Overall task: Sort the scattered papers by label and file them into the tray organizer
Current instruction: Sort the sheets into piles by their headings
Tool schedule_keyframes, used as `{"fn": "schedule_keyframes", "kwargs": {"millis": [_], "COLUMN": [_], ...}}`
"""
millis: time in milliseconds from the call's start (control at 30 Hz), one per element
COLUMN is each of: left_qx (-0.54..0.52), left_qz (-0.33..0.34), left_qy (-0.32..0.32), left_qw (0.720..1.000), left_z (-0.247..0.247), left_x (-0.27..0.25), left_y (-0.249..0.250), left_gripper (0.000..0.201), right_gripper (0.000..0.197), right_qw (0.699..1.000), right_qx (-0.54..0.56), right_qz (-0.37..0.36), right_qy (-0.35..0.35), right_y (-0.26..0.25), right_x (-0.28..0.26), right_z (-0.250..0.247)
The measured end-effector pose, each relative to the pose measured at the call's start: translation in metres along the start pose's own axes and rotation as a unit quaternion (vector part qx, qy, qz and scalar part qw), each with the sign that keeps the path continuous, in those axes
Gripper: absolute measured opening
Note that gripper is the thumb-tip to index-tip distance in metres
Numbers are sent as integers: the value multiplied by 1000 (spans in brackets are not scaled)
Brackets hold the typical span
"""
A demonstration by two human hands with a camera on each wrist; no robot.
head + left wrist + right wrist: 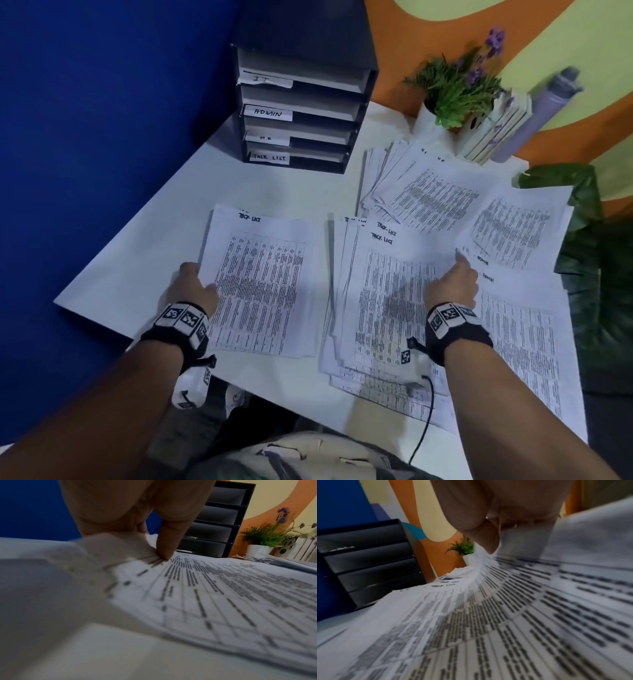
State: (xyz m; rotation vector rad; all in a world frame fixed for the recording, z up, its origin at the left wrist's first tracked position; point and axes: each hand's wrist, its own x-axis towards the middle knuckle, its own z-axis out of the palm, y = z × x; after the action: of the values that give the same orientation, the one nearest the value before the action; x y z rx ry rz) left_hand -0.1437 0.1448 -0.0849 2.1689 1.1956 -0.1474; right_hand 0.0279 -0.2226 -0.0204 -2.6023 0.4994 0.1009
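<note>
**Papers across the desk, organizer at the back**

The tray organizer (301,113) stands at the desk's (144,274) far edge, toward its left corner, its four trays stacked one above another. A Task List stack (263,284) lies toward the near edge, left of centre, with the left hand (193,286) on its left edge. Just to its right lies a second Task List pile (380,301); the right hand (454,284) is at that pile's right side. Admin sheets (520,329) lie further right, reaching the near right corner. Behind these a fanned pile (421,185) spreads toward the potted plant (455,92) at the far right edge.
</note>
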Motion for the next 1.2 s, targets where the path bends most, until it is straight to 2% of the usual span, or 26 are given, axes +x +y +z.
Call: {"fn": "schedule_keyframes", "kwargs": {"millis": [67,133,233,267,333,400,433,567,667,767,833,900,1000,1033,1067,1200], "left_qx": [-21,-54,-116,-139,-201,-259,-279,-328,-281,-204,-184,-186,-206,-213,-212,-217], "left_qz": [2,16,24,20,6,-1,0,-15,-35,-27,-31,-43,-43,-41,-41,-51], "left_qy": [7,9,3,-4,-23,-29,-31,-76,-96,-87,-77,-67,-59,-55,-49,-30], "left_qw": [1000,998,993,990,979,965,960,942,954,975,979,979,976,975,975,974], "left_z": [-1,-2,-5,-6,-6,-6,-7,-5,-5,-7,-11,-13,-14,-14,-15,-15], "left_x": [-2,-6,-12,-12,-13,-16,-19,-24,-20,-20,-22,-21,-22,-22,-23,-21], "left_y": [-2,-1,3,3,0,-1,-1,1,-5,-7,-6,-8,-8,-8,-7,-8], "left_gripper": [35,30,29,29,25,21,21,14,24,21,20,20,21,21,22,26], "right_gripper": [76,59,33,33,48,65,68,53,38,8,9,14,48,54,52,13], "right_qw": [997,990,969,959,939,927,924,936,940,956,965,965,954,956,960,969], "right_qx": [-60,-36,82,111,141,142,151,176,193,117,77,90,135,131,120,90], "right_qz": [-53,-138,-187,-176,-146,-128,-121,-107,-84,-96,-108,-99,-76,-72,-68,-71], "right_qy": [19,-7,-143,-194,-277,-324,-330,-285,-270,-250,-225,-227,-255,-252,-245,-220], "right_y": [-10,-23,-46,-53,-64,-69,-69,-75,-75,-72,-67,-62,-61,-62,-64,-61], "right_x": [-6,-16,-42,-52,-71,-84,-88,-96,-89,-80,-76,-77,-79,-78,-77,-69], "right_z": [3,12,23,28,38,47,51,60,73,80,83,83,80,79,79,80]}}
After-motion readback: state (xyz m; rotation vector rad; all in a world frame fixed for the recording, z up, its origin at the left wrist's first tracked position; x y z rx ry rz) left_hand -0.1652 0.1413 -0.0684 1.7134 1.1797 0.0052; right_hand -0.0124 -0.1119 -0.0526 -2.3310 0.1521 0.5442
